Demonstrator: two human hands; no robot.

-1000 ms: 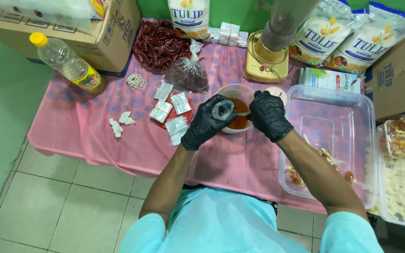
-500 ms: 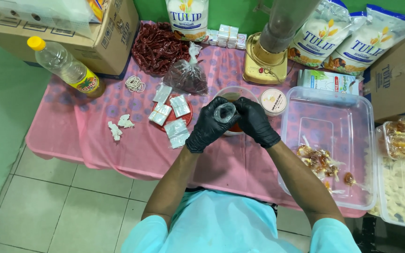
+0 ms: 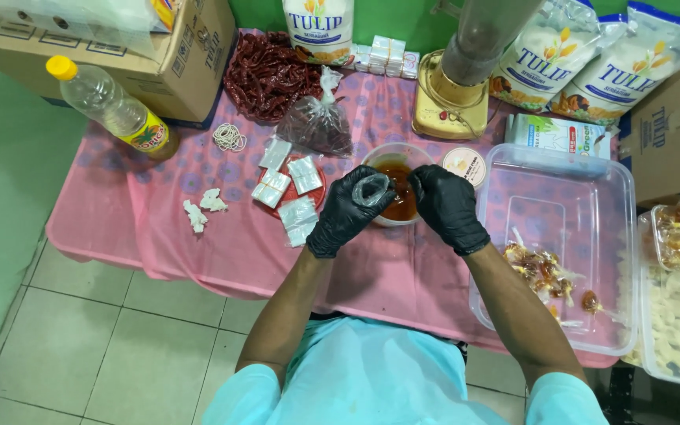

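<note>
Right now your left hand, in a black glove, is cupped around a small clear plastic bag with its mouth held open, and your right hand, also gloved, sits just beside it with the fingertips at the bag's rim; whether those fingers pinch the film or only touch it, I cannot tell. Both hands hover directly over the bowl of red-orange sauce, so the bag hangs just above the liquid. Thin film on slick gloves could slip, and if your left hand loosens the bag may drop into the sauce or fold shut. Tilt it and sauce could run onto the pink tablecloth beneath your wrists. Off your left hand lie small stacks of folded bags, near enough to catch a splash. Beyond your right hand stands the clear tub holding tied sauce packets; a careless elbow could nudge it.
</note>
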